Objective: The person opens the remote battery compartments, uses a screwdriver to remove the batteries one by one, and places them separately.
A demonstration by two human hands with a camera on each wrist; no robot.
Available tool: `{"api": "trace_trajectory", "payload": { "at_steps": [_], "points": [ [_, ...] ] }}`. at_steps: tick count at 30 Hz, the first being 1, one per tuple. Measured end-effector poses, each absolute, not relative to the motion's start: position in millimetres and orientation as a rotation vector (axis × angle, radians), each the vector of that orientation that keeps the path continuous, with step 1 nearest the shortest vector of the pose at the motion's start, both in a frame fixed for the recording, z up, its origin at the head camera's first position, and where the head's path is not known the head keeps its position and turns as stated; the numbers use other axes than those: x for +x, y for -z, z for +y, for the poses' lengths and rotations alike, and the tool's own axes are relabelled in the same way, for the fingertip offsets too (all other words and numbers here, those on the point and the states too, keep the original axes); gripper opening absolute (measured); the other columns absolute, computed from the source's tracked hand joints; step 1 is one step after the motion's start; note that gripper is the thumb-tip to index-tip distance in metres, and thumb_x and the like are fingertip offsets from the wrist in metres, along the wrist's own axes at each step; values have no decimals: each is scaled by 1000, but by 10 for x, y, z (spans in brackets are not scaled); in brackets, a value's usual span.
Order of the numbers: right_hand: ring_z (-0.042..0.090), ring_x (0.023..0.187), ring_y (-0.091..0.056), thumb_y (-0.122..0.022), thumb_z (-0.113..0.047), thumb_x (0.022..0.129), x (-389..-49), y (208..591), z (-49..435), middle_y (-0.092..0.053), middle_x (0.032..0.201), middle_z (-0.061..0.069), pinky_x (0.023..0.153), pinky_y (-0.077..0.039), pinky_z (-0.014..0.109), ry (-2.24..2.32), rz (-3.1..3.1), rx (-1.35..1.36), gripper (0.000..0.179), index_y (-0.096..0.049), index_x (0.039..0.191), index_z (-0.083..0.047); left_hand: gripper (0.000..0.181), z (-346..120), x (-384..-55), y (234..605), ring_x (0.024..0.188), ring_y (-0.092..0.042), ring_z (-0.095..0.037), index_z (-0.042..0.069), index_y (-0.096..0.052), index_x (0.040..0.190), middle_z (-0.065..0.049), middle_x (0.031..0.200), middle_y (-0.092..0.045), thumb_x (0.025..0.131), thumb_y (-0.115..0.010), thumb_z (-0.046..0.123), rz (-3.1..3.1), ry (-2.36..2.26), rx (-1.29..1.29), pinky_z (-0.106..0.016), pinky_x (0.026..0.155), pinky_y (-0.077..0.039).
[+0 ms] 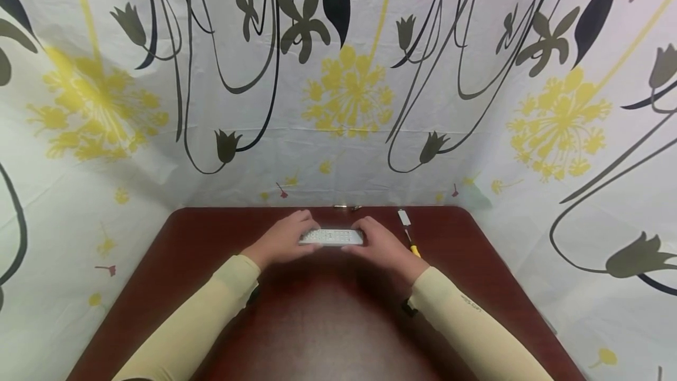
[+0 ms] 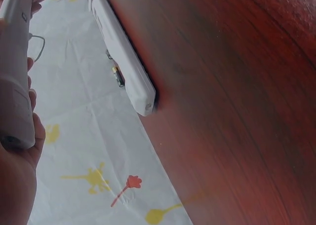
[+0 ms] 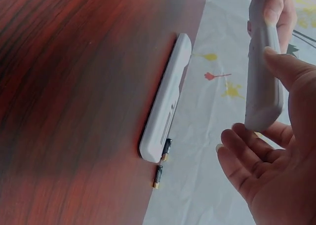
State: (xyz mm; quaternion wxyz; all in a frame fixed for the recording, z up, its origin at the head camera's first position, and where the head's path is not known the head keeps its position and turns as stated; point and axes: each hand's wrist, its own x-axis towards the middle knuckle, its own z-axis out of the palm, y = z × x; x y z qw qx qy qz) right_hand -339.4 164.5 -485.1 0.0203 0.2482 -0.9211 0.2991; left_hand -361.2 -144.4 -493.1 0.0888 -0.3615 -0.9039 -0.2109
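Note:
Both hands hold a white remote control point(image 1: 331, 237) level over the table, its button side facing up in the head view. My left hand point(image 1: 287, 237) grips its left end; the left wrist view shows fingers behind the remote's body point(image 2: 16, 82). My right hand point(image 1: 382, 246) holds the other end. In the right wrist view, the right thumb presses on the remote's side point(image 3: 265, 87) and the fingers curl near its lower end. A second white remote point(image 3: 165, 99) lies on the table beyond, seen in the wrist views and not discernible in the head view.
Two small batteries point(image 3: 158, 176) lie beside the second remote, near the table's far edge. To the right are a small white flat piece point(image 1: 404, 217) and a yellow-handled screwdriver point(image 1: 414, 250). A flower-printed curtain point(image 1: 349, 157) surrounds the dark red table point(image 1: 328, 322).

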Motion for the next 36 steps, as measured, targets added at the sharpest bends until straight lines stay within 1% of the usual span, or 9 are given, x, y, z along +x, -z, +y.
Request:
{"api": "trace_trajectory", "payload": {
  "at_steps": [5,11,24,29,36],
  "points": [
    [13,98,-62,-86,-50,97,-3382,4844,1595,-63,118,-7,88,-57,37,-950,-2810,852,51,-67,131,-16,35,-1414,-3591,4929,95,-53,-9,24,-77,125,12,108,-54,100,-80,49,-2688,647,-1084,-30,80,-52],
    [12,103,-61,-84,-48,99,-3376,4867,1555,-63,121,-9,91,-57,36,-949,-2792,927,47,-67,132,-19,37,-1365,-3566,4925,96,-54,-9,24,-77,126,11,110,-55,101,-78,51,-2680,665,-1115,-30,82,-53],
    [11,103,-61,-83,-47,100,-3389,4894,1548,-62,122,-9,91,-57,36,-965,-2783,942,47,-68,133,-18,39,-1338,-3562,4914,98,-54,-10,26,-76,133,10,112,-55,102,-78,50,-2671,644,-1130,-30,83,-53],
    [11,104,-60,-84,-46,100,-3388,4903,1545,-62,122,-10,91,-57,35,-963,-2787,944,46,-68,134,-19,39,-1333,-3549,4914,98,-54,-10,25,-76,132,11,112,-55,101,-79,49,-2672,659,-1126,-31,83,-53],
    [10,103,-61,-82,-43,102,-3387,4908,1522,-61,123,-9,88,-58,33,-956,-2770,1004,44,-70,135,-17,40,-1310,-3562,4963,97,-54,-8,26,-76,133,11,111,-54,101,-78,50,-2649,656,-1150,-30,83,-52]
  ]
}}
